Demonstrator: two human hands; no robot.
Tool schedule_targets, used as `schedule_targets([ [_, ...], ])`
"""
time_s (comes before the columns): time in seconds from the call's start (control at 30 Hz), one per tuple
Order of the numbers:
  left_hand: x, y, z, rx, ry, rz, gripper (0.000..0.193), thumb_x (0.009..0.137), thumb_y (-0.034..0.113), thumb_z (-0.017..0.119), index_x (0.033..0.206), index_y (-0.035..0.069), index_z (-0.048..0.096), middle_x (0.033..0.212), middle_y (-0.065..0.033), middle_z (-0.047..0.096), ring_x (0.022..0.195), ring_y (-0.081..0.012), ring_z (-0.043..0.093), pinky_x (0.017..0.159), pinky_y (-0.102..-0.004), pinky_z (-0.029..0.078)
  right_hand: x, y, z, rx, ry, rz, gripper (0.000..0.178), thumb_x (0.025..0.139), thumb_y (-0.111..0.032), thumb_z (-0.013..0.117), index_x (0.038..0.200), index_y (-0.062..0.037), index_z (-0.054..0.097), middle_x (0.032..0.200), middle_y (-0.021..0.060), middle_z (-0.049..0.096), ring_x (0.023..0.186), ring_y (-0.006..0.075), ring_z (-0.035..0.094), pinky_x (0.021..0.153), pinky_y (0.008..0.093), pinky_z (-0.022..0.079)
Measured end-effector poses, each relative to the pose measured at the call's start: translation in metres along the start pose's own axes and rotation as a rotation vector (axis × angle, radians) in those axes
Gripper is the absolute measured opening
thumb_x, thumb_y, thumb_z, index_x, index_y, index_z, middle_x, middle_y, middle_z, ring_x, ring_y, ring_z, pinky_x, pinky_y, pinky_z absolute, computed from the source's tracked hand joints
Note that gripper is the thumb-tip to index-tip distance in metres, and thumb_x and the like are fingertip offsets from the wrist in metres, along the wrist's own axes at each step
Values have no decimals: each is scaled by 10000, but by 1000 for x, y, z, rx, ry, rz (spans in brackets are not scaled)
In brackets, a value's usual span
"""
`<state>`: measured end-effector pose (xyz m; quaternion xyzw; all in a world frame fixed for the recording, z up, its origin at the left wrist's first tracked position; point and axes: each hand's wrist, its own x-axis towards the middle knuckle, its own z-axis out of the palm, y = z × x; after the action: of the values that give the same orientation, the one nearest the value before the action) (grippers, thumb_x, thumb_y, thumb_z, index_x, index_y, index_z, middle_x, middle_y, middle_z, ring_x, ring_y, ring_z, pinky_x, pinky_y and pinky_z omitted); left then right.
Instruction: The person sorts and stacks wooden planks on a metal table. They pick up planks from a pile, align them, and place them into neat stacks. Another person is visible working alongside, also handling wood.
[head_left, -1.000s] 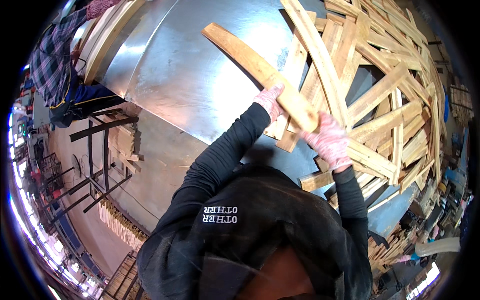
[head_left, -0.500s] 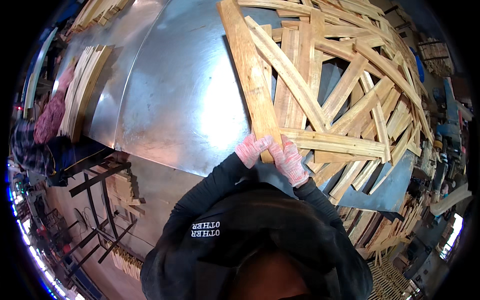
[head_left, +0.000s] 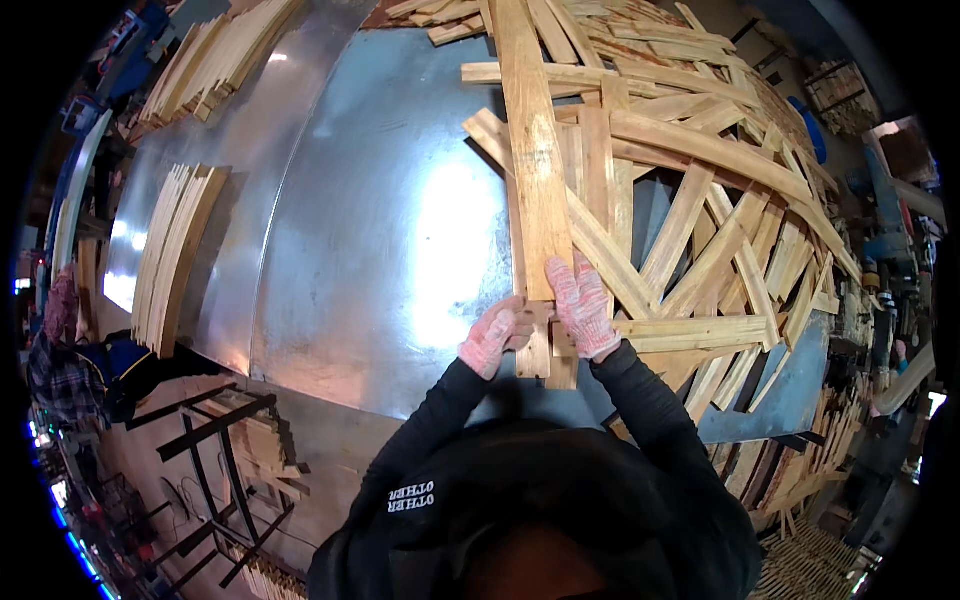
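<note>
A long pale wooden plank (head_left: 540, 170) runs away from me, its near end beside my right hand (head_left: 583, 312). That gloved hand is closed on the plank's right edge, one finger lying over its face. Another plank (head_left: 533, 355) lies partly beneath it and sticks out toward me. My left hand (head_left: 495, 335), in a pink-and-white knit glove, has its fingers curled at this lower plank's left edge. Its fingertips are partly hidden there. A third plank end (head_left: 563, 368) shows just to the right, below my right hand.
A loose heap of planks (head_left: 690, 230) covers the right side of the metal table (head_left: 400, 220). Neat plank stacks (head_left: 180, 260) stand on the left, near another person (head_left: 70, 370) in a plaid sleeve. A dark metal frame (head_left: 225, 470) stands on the floor at lower left.
The held plank has swung more upright in view and lies over another plank. My hands have parted: the left has moved down to the lower plank, the right stays at the upper one.
</note>
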<state>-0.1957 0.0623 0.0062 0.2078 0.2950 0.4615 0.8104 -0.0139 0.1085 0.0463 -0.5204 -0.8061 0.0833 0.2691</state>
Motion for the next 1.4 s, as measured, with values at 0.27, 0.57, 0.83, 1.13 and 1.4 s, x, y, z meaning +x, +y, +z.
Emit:
schedule_targets([
  [0.27, 31, 12, 5, 792, 174, 108, 670, 879, 345, 672, 1379, -38, 445, 1236, -180, 583, 1109, -266, 574, 984, -340, 447, -47, -37, -37, 178, 128, 338, 433, 807, -161, 652, 1214, -21, 605, 1173, 257, 589, 1029, 407, 595, 859, 473, 494],
  [0.57, 63, -63, 85, 1876, -283, 521, 751, 690, 450, 759, 1233, -5, 508, 1248, -247, 509, 1194, -423, 445, 1052, -515, 313, -254, -2, -169, -634, 604, 895, 294, 935, -196, 477, 1137, -36, 617, 1137, 212, 601, 903, 326, 597, 679, 424, 471],
  [0.83, 58, -106, 100, 2131, -199, 593, 813, 683, 403, 826, 1280, -28, 480, 1256, -249, 523, 1196, -412, 466, 1025, -477, 376, -591, 123, -268, -738, 791, 1717, 314, 972, -281, 441, 958, -25, 622, 880, 257, 661, 849, 412, 641, 704, 479, 504],
  [1.13, 31, -164, 150, 2449, 247, -15, 623, 809, 318, 697, 1316, 14, 502, 1171, -251, 620, 1090, -425, 589, 920, -464, 495, -867, 444, -226, -334, 705, 2022, 483, 951, -440, 448, 1039, -3, 633, 1051, 257, 660, 1023, 430, 612, 893, 488, 476],
  [1.4, 54, -242, 243, 2489, 422, -21, 605, 823, 311, 673, 1339, 59, 481, 1219, -232, 604, 1119, -404, 583, 932, -461, 486, -841, 555, -276, -343, 433, 2026, 271, 957, -243, 405, 1039, -51, 579, 929, 212, 652, 937, 382, 654, 785, 471, 524],
])
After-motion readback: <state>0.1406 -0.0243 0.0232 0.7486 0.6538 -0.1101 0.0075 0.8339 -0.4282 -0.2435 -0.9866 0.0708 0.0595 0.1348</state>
